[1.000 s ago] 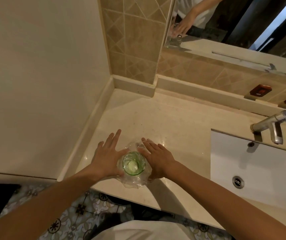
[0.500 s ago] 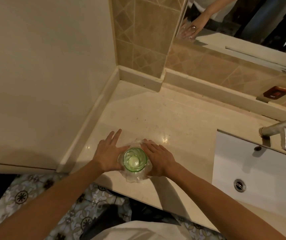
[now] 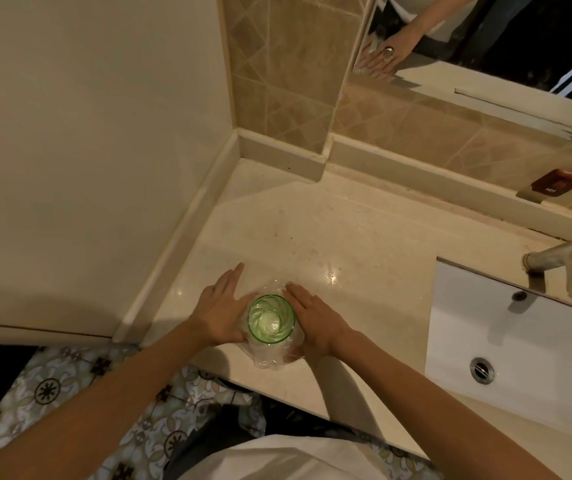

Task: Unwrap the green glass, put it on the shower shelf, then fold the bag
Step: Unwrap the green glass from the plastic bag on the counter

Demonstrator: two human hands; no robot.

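Observation:
A green glass (image 3: 270, 318) stands upright on the beige counter (image 3: 329, 251), near its front edge. A clear plastic bag (image 3: 270, 360) lies crumpled around its base. My left hand (image 3: 220, 311) rests flat against the glass's left side, fingers straight and pointing away from me. My right hand (image 3: 314, 318) presses flat on the right side, over the bag. Both palms flank the glass; neither hand curls around it.
A white sink (image 3: 520, 341) with a drain (image 3: 482, 368) sits to the right, under a metal tap (image 3: 568, 265). A wall (image 3: 87, 150) bounds the counter on the left, tiles and a mirror (image 3: 485, 39) behind. Patterned floor tiles (image 3: 70, 393) lie below.
My fingers have drawn closer together on both hands beside the glass. The camera view has shifted, so the sink and tap sit further right. The glass stays in place.

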